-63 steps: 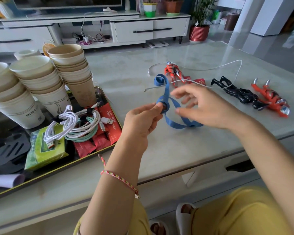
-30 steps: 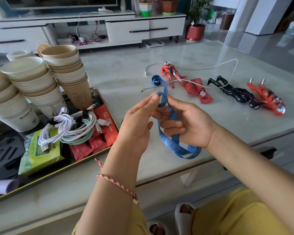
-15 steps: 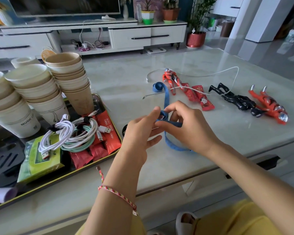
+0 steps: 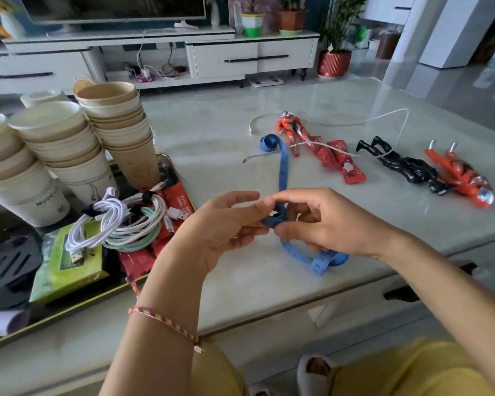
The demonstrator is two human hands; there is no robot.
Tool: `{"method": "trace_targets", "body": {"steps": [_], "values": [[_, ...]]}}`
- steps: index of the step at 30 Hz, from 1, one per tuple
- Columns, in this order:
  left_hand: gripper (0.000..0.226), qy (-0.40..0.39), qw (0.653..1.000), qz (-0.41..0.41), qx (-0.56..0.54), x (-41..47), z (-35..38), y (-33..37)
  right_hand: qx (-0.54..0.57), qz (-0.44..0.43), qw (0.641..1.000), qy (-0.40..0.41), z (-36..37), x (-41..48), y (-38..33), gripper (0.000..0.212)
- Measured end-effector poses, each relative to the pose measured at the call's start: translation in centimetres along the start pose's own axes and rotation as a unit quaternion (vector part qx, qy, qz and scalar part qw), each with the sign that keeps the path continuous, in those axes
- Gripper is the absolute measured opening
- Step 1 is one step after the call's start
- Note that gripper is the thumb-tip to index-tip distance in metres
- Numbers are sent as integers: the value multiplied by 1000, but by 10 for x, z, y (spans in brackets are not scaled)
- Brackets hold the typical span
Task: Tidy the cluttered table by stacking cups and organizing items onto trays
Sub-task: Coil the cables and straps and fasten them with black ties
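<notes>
A blue tape measure [image 4: 283, 167] trails across the marble table [image 4: 217, 144], its far end curled near a red toy figure [image 4: 290, 128]. My left hand [image 4: 223, 227] and my right hand [image 4: 329, 221] meet above the table's front and both pinch a small rolled part of the tape between fingertips. A loose loop of tape lies under my right wrist. Several stacks of paper cups [image 4: 117, 130] stand on a dark tray [image 4: 69, 310] at the left, with coiled white and green cables [image 4: 126, 224], a green packet [image 4: 66, 267] and red sachets.
On the right of the table lie red sachets [image 4: 343, 164], a black figure [image 4: 403, 164], another red figure [image 4: 463, 178] and a white cable [image 4: 383, 118]. A TV cabinet and potted plants stand beyond the table. My knees in yellow sit below the table's front edge.
Both hands have kept winding the blue tape into a roll. The loose loop has shrunk and shifted under my right wrist, and the roll between my fingertips sits lower and closer to me.
</notes>
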State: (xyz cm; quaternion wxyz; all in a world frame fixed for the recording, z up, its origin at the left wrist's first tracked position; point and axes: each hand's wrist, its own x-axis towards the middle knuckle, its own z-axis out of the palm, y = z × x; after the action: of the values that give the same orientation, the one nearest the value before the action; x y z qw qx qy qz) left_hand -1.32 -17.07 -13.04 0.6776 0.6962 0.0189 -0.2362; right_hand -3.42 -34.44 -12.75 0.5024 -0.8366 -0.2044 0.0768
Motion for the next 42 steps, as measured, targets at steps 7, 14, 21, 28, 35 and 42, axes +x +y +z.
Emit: {"method": "trace_targets", "body": {"steps": [7,14,21,28,35,42], "values": [[22,1,996,-12,-94,-1,19,-3,-103,4,980,169,7,4,8,20],[19,42,998,-7,-55,2,27,-5,-132,-2,979,154,5,3,9,22],[19,-55,993,-87,66,-2,7,4,-19,44,999,-26,-6,-4,2,29],[28,-5,998,-53,-16,-2,18,2,-124,10,983,137,8,-1,1,24],[34,-6,997,-16,79,-2,16,1,-108,8,987,119,4,0,0,21],[32,-66,992,-47,98,-3,7,1,-14,48,999,-12,-12,-7,2,27]]}}
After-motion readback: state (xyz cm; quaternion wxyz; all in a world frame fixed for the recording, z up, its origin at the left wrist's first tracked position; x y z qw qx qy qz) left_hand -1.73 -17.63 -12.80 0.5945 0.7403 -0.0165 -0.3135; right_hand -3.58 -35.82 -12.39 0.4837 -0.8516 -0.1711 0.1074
